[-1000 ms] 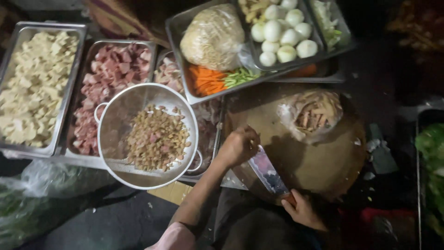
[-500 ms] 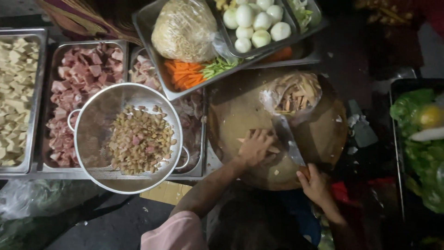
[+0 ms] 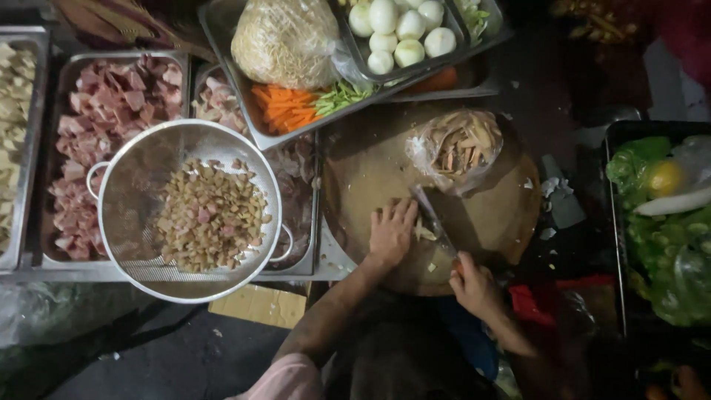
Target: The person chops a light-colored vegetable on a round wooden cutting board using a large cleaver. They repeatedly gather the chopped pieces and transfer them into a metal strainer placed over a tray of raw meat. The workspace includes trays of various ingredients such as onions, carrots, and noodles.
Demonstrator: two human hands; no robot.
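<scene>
Left hand [image 3: 391,233] flat, fingers released, pressing a small pale food piece [image 3: 425,234] onto the round wooden chopping board [image 3: 370,167]. Right hand [image 3: 474,285] clenched around a knife [image 3: 433,221], blade apparently touching that piece, beside a colander [image 3: 133,185] of diced meat

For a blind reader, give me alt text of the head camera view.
A person's left hand steadies pale food on a round wooden board while the right hand holds a knife. A metal colander of diced meat sits left.
</scene>
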